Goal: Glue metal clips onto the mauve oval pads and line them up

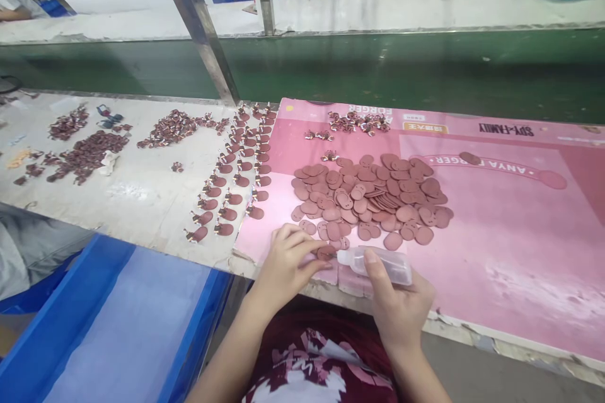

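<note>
My right hand (394, 302) grips a small clear squeeze bottle (380, 262), its nozzle pointing left at a brown oval piece (326, 253). My left hand (286, 264) pinches that piece at the near edge of a pink printed sheet (510, 245). Just beyond my hands lies a heap of several flat brown oval pieces (373, 195). To the left, rows of assembled brown pieces with small figures (234, 179) stand on the white bench.
Small figure parts (357, 121) lie at the sheet's far edge, with more piles (87, 151) on the white bench at left. A blue bin (113, 321) sits below left. A green conveyor (378, 69) and a slanted metal post (198, 25) run behind.
</note>
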{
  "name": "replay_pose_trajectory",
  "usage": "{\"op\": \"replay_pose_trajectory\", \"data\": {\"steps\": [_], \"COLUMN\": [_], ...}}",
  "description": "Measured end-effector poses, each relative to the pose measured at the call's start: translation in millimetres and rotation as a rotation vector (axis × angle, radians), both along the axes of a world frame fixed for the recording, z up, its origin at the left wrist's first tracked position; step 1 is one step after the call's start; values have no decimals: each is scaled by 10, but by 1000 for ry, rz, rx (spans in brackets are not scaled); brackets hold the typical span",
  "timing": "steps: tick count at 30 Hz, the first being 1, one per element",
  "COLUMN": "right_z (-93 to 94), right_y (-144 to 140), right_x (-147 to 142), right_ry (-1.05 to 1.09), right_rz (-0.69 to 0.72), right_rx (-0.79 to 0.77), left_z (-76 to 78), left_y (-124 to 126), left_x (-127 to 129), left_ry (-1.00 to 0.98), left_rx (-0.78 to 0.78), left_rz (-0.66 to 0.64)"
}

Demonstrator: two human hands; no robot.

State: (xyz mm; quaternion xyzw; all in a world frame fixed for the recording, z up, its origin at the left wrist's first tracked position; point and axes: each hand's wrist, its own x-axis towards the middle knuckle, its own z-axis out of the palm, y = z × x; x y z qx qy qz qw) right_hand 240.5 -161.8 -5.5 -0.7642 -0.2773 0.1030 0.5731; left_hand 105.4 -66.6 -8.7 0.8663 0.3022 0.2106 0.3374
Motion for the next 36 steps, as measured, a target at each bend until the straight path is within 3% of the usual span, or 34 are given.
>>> {"op": "replay_pose_trajectory", "data": {"steps": [7, 27, 36], "right_z": [-26, -56, -40], "right_y": [-25, -48, -30], "right_x": [10, -19, 10], "right_ry": [23, -105, -4], "right_rz": [-55, 71, -12], "right_rx": [41, 83, 72], "left_z": [14, -16, -2], "left_y": [-11, -6, -7], "left_x": [3, 4, 3], "left_ry": [15, -39, -41], "left_rx": [-23, 37, 27], "left_rz": [23, 13, 15]}}
